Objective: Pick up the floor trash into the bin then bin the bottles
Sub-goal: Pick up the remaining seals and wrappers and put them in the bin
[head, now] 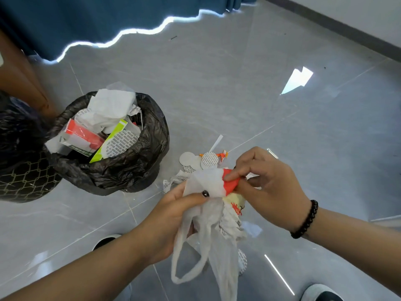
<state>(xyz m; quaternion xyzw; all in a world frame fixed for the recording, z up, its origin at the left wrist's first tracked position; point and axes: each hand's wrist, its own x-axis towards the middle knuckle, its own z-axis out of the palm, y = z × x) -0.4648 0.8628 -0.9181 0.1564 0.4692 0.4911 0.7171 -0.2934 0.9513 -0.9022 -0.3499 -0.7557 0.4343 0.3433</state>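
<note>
My left hand [173, 211] grips a bunch of white plastic bags and crumpled paper [208, 227] above the floor. My right hand [267, 183], with a black bead bracelet on the wrist, pinches a red-and-white wrapper [230, 184] at the top of that bunch. Just beyond the hands, round white foil seals and small orange scraps [198, 160] lie on the grey tiles. A bin lined with a black bag [138, 166] stands to the left, heaped with paper, wrappers and a red-capped package. No bottles are in view.
A second dark bin with a gold pattern [23, 179] stands at the far left beside a wooden furniture leg [23, 83]. A blue curtain [108, 16] hangs at the back. My shoes [321, 293] show at the bottom edge. A wall skirting [347, 25] runs at right.
</note>
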